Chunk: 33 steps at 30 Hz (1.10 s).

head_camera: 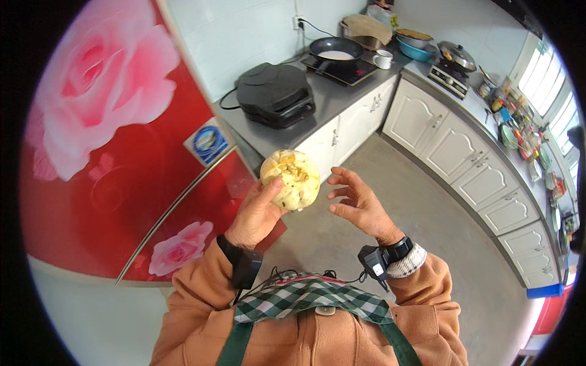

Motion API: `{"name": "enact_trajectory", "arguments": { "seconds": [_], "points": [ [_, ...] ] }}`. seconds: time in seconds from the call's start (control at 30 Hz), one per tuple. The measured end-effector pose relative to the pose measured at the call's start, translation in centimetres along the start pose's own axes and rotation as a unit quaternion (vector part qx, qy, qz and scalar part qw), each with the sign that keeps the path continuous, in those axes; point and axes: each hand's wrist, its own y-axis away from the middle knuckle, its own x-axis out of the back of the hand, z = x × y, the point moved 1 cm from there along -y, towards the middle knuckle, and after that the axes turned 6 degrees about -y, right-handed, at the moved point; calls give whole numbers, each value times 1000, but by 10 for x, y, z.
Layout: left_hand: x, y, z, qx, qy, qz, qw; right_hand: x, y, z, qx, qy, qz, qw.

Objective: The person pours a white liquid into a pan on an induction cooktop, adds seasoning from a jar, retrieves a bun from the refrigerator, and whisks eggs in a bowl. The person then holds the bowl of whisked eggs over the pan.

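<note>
My left hand (pixel 261 208) holds a pale yellow, lumpy round vegetable (pixel 296 190), which looks like a small squash. The thumb presses on its near side, and the other fingers pass underneath, mostly hidden. Darker yellow patches and small dark spots mark its upper surface. Just to the right, my right hand (pixel 359 199) is raised with nothing in it, its fingers apart and half curled towards the vegetable without touching it. Both hands are in the air over the floor, between the red refrigerator and the counter.
The red refrigerator (pixel 137 151) with a rose pattern stands close on the left. A black electric griddle (pixel 277 98), a frying pan (pixel 336 45) on an induction cooker (pixel 359 73) and a white mug (pixel 382 59) stand on the counter. Along the right, a gas stove (pixel 451 80) and several jars sit above white cabinets (pixel 458 151).
</note>
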Motion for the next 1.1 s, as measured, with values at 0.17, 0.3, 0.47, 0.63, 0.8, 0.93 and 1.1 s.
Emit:
{"name": "enact_trajectory", "arguments": {
  "seconds": [0.17,0.3,0.47,0.63,0.8,0.93,1.1],
  "points": [
    [-20,-86,-35,40,12,-26,999,48,-25,-6,106,163,63,979],
    [-30,-157,-55,20,17,-61,998,86,-68,-14,201,339,113,912],
    [-37,-251,-57,-11,56,-88,994,145,-139,-33,218,419,158,867],
    [-32,-329,-43,-28,30,-117,992,213,-207,-41,138,81,116,980],
    [-14,-370,-24,10,-21,-48,999,271,-263,-38,-21,-248,-8,968],
    [16,-395,-20,-6,-142,65,988,300,-323,-29,-46,-479,-114,869],
    [68,-409,-38,-22,-545,185,817,332,-390,-19,-112,-526,-205,818]
  ]
}}
